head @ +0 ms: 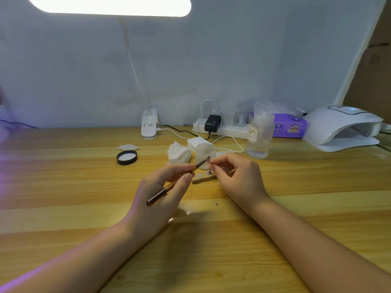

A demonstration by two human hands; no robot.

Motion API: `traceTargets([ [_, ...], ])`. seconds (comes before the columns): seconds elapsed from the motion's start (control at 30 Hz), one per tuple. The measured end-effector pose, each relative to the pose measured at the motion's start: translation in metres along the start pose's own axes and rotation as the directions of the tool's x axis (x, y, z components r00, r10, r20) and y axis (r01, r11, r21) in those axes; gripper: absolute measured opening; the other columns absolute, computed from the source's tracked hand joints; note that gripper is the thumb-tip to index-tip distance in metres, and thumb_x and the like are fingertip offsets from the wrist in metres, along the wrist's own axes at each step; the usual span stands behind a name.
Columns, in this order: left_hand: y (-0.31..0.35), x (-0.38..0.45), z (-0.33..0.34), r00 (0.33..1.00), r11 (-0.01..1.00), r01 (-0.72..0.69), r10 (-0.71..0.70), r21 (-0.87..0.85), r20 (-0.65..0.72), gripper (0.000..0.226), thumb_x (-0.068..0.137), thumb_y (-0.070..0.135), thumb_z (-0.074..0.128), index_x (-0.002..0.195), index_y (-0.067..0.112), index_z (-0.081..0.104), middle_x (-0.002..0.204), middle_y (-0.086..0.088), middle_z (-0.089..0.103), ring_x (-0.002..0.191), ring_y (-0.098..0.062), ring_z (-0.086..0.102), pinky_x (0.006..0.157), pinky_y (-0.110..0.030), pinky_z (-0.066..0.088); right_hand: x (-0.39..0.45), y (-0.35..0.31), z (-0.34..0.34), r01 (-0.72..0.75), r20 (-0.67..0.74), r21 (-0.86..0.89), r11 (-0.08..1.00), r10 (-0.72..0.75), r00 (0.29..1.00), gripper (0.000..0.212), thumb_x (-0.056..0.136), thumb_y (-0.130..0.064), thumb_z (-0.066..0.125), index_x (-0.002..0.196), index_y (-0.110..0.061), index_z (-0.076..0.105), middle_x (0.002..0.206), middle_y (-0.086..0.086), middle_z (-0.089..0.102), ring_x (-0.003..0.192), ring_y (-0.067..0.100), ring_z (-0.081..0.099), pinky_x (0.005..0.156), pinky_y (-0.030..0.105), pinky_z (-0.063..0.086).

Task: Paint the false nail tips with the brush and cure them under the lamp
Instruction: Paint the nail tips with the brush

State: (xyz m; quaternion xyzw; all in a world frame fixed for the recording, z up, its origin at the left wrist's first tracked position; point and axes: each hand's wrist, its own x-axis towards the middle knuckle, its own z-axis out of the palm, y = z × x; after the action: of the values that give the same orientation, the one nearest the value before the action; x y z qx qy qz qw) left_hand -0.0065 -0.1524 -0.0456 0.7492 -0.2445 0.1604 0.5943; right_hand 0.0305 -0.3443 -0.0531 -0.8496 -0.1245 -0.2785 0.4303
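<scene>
My left hand (164, 190) grips a thin brown brush (169, 186), its bristle end raised toward the right. The brush tip touches a small false nail tip (209, 161) that my right hand (234, 176) pinches between thumb and forefinger above the table. Below them lies a small wooden nail holder (204, 178) with a metal stud and pale dots. An open white jar (205, 153) stands just behind the brush tip, and its black lid (127, 157) lies to the left. The white curing lamp (342, 127) sits at the far right, apart from both hands.
A crumpled tissue (179, 154) and a stack of white pads (198, 143) lie behind the hands. A clear bottle (259, 132), a power strip (222, 126) with cables, a purple wipes pack (288, 126) and a clip desk lamp base (149, 125) line the wall on the wooden table (84, 187).
</scene>
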Motion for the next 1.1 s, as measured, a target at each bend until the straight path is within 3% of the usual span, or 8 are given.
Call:
traceTargets([
  [0.2,-0.007,0.002,-0.002,0.998,1.000,-0.003,0.003,0.005,-0.064,0.010,0.084,0.024,0.058,0.085,0.023,0.068,0.082,0.004,0.071,0.078,-0.006,0.065,0.071,-0.013,0.047,0.002,0.003,0.000,-0.099,-0.046,0.147,0.984,0.107,0.993,0.006,0.084,-0.015,0.072,0.085,-0.021,0.072,0.071,-0.008,0.069,0.065,0.001,0.060,0.059,0.011,0.045],
  [0.3,-0.013,0.006,-0.002,0.997,0.999,-0.004,0.008,0.046,-0.073,0.011,0.095,0.019,0.060,0.091,0.028,0.065,0.083,0.006,0.069,0.074,-0.006,0.063,0.067,-0.022,0.050,0.002,0.004,0.000,-0.167,-0.040,0.230,0.959,0.181,0.983,0.008,0.083,-0.016,0.073,0.086,-0.023,0.072,0.071,-0.007,0.070,0.066,0.000,0.064,0.063,0.015,0.049],
  [0.43,-0.019,0.011,-0.003,0.999,0.982,-0.051,0.049,0.183,0.014,0.013,0.087,0.036,0.058,0.100,0.038,0.060,0.096,0.012,0.063,0.091,-0.006,0.062,0.077,-0.013,0.046,0.000,0.001,0.000,-0.142,-0.011,0.231,0.963,0.148,0.989,0.012,0.082,-0.016,0.074,0.084,-0.027,0.070,0.072,-0.007,0.072,0.070,0.003,0.067,0.067,0.019,0.055],
  [0.57,-0.025,0.015,-0.003,0.975,0.968,0.061,-0.109,0.242,0.194,0.045,0.076,0.065,0.048,0.118,0.049,0.043,0.123,0.027,0.045,0.109,0.012,0.054,0.084,-0.003,0.040,-0.001,-0.001,-0.001,-0.137,0.034,0.237,0.962,0.133,0.991,0.009,0.080,-0.017,0.076,0.081,-0.025,0.074,0.072,-0.006,0.071,0.066,0.003,0.065,0.064,0.016,0.051],
  [0.7,-0.030,0.017,0.001,0.939,0.969,0.130,-0.188,0.210,0.287,0.051,0.076,0.061,0.049,0.123,0.050,0.032,0.132,0.025,0.035,0.123,0.008,0.046,0.097,-0.014,0.038,-0.002,-0.004,-0.001,-0.104,0.055,0.170,0.980,0.096,0.994,0.001,0.079,-0.023,0.077,0.079,-0.022,0.076,0.061,-0.009,0.064,0.056,0.004,0.051,0.057,0.022,0.043],
  [0.8,-0.029,0.017,0.001,0.929,0.977,0.162,-0.198,0.139,0.313,0.045,0.082,0.057,0.052,0.123,0.050,0.033,0.138,0.017,0.035,0.121,0.008,0.048,0.093,-0.006,0.038,-0.001,-0.003,0.000,-0.117,0.099,0.144,0.983,0.103,0.990,0.006,0.079,-0.022,0.077,0.080,-0.016,0.078,0.072,0.005,0.070,0.069,0.020,0.062,0.072,0.038,0.051],
  [0.97,-0.025,0.015,0.000,0.933,0.982,0.168,-0.187,0.089,0.308,0.047,0.082,0.047,0.054,0.125,0.045,0.035,0.136,0.013,0.040,0.118,0.005,0.053,0.092,-0.010,0.042,0.000,0.000,0.003,-0.137,0.175,0.017,0.990,0.132,0.976,0.007,0.080,-0.026,0.075,0.076,-0.020,0.078,0.062,0.005,0.066,0.061,0.013,0.056,0.090,0.026,0.035],
  [1.1,-0.021,0.013,0.000,0.938,0.983,0.163,-0.179,0.080,0.296,0.048,0.082,0.044,0.053,0.126,0.039,0.037,0.135,0.008,0.042,0.118,0.001,0.055,0.096,-0.015,0.043,0.002,0.001,0.002,-0.150,0.201,-0.093,0.984,0.166,0.965,0.008,0.081,-0.032,0.073,0.082,-0.026,0.078,0.071,-0.002,0.071,0.066,0.001,0.057,0.077,0.020,0.039],
])
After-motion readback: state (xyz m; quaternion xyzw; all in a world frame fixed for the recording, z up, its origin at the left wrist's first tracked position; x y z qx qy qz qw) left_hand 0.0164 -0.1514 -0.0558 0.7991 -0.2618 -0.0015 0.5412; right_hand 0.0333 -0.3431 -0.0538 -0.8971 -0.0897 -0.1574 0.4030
